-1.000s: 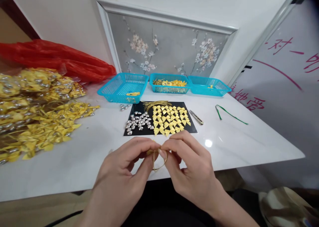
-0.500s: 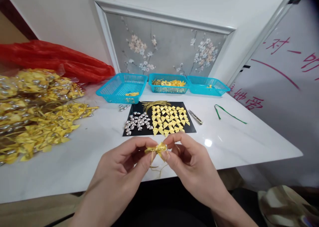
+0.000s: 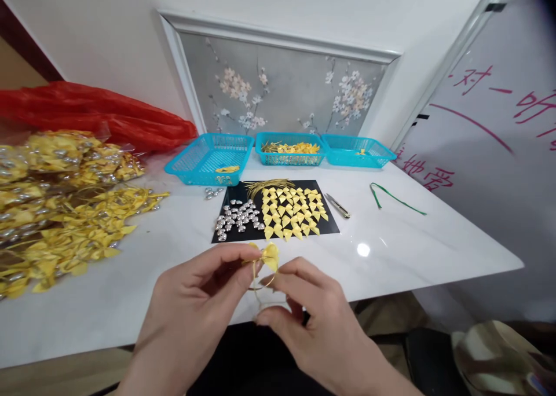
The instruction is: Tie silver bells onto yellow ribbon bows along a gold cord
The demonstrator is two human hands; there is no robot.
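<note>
Between the thumb and fingers of my left hand (image 3: pixel 195 303) is a small yellow ribbon bow (image 3: pixel 271 256). Thin gold cord (image 3: pixel 255 283) hangs from it in a loose loop with trailing ends. My right hand (image 3: pixel 317 309) is just below and to the right, thumb and fingers apart beside the cord; I cannot see it gripping anything. Beyond the hands lies a black mat (image 3: pixel 329 227) with silver beads (image 3: pixel 240 215), rows of folded yellow ribbon pieces (image 3: pixel 295 212) and a bundle of gold cords (image 3: pixel 269 185).
Thread snips (image 3: pixel 337 206) lie right of the mat, a green cord (image 3: pixel 396 198) farther right. Three blue baskets (image 3: pixel 191 176) line the wall. Finished yellow pieces with silver beads (image 3: pixel 73 228) heap at left, by a red bag (image 3: pixel 99 115). A whiteboard (image 3: pixel 486 182) stands at right.
My right hand has let go of the bow and moved down, its fingers spreading. My left hand keeps the bow, now slightly farther left. The view has shifted a little.
</note>
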